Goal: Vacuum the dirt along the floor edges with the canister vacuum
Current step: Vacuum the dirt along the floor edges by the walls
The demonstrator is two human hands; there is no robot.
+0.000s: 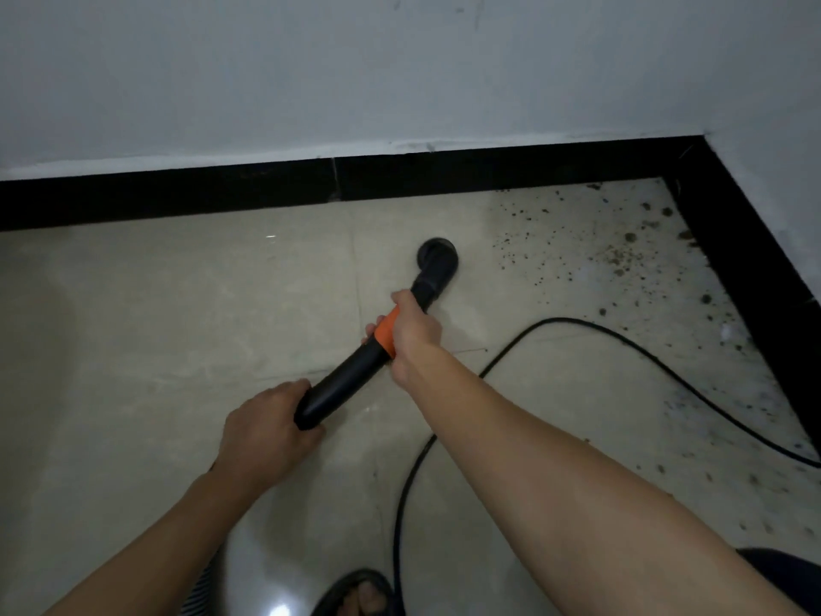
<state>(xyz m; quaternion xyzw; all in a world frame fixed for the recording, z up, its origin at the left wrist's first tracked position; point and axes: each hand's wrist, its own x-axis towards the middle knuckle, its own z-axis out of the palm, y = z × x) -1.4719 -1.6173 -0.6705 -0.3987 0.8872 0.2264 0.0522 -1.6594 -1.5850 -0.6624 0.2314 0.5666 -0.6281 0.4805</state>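
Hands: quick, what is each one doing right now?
Left hand grips the rear end of the wand.
Right hand grips the wand's orange band.

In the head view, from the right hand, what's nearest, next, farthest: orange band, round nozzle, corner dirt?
1. Orange band, gripped under the right hand.
2. Round nozzle, ahead at the wand tip.
3. Corner dirt, far right by the baseboard.

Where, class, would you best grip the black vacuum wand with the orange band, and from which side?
Grip the black vacuum wand in two places: the right hand wraps the orange band from the right, near the round black nozzle; the left hand holds the rear end from the left. The long, slanted tube probably steers best with hands spread.
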